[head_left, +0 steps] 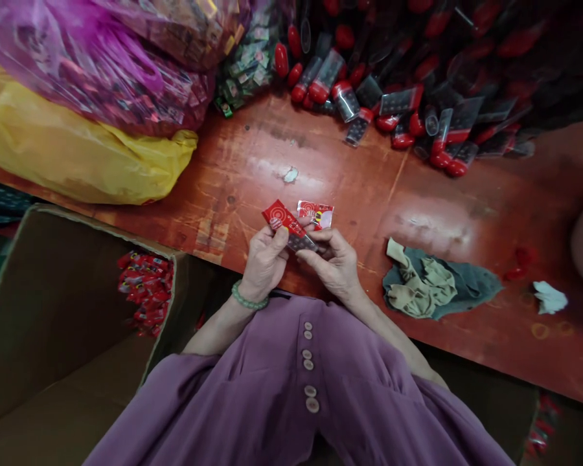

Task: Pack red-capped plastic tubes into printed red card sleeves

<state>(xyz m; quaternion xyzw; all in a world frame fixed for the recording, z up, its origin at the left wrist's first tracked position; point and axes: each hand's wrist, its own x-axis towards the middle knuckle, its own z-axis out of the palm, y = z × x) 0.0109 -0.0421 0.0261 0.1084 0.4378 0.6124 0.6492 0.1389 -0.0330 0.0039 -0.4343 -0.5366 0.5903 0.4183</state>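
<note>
A small flat packet (285, 218), red and printed at one end and see-through with dark dots at the other, is held slanted between both hands above the table's near edge. My left hand (267, 259), with a green bead bracelet at the wrist, pinches it by the red part, thumb on top. At the see-through end, my right hand (335, 262) has its thumb and fingers closed on it. Just behind my fingers is a red printed card (324, 210) with a bee-like picture; I cannot tell whether it is held or lies on the table.
Clear tubes with red ends (347, 100) are heaped at the back right. Purple (126, 71) and yellow (102, 162) bags stand at the left. An open cardboard box (78, 259) with red packets (148, 291) adjoins the table (252, 162). A crumpled cloth (437, 281) lies right.
</note>
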